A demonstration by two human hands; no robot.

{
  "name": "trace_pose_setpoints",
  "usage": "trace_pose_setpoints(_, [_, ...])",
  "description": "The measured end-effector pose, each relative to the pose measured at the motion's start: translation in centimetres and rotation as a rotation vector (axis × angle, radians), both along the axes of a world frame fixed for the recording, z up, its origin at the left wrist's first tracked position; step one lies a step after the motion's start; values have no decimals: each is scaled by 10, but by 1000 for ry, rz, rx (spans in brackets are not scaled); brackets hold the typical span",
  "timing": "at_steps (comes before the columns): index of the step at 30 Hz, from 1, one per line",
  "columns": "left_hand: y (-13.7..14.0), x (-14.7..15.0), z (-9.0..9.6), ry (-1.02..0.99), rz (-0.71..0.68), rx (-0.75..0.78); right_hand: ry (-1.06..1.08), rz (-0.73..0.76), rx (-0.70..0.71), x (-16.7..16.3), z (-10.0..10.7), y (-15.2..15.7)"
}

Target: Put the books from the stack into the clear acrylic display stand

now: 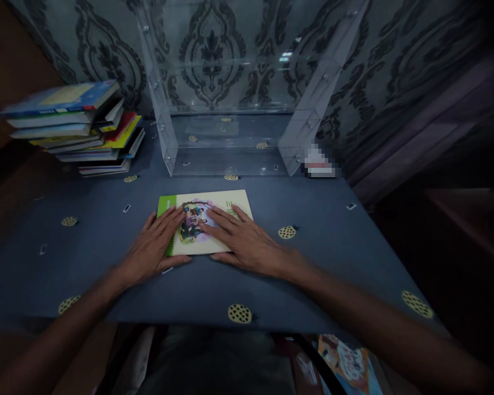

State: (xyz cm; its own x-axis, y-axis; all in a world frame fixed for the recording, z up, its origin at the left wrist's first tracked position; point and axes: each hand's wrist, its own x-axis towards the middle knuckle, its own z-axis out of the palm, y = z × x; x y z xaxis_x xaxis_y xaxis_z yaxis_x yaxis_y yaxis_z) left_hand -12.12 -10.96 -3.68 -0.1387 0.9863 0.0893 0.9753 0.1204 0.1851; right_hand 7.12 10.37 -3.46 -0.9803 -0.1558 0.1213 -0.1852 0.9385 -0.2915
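A thin book (197, 224) with a cream cover, a green strip on its left and a colourful picture of people lies sideways on the table. My left hand (154, 244) rests flat over its left end, fingers stretched out and thumb along the near edge. Over the right part of the cover lies my right hand (247, 241), its fingers spread and its thumb at the near edge. Both palms face down, and parts of the cover are hidden beneath them.
A pile of several books (86, 129) stands at the back left. Behind the book is a clear plastic rack (226, 159) against the patterned wall. A blurred-out white object (321, 162) sits right of it. The table (313, 285) has a blue pineapple-print cover. Below its front edge shows a colourful packet (348, 362).
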Motion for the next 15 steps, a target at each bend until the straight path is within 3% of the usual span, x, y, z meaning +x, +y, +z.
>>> trace_pose_setpoints(7, [0,0,-1,14,-9,9,-80,-85,-82,-3,6,28])
trace_pose_setpoints(15, [16,-22,17,-73,64,-128,-89,-280,-62,-5,-1,48])
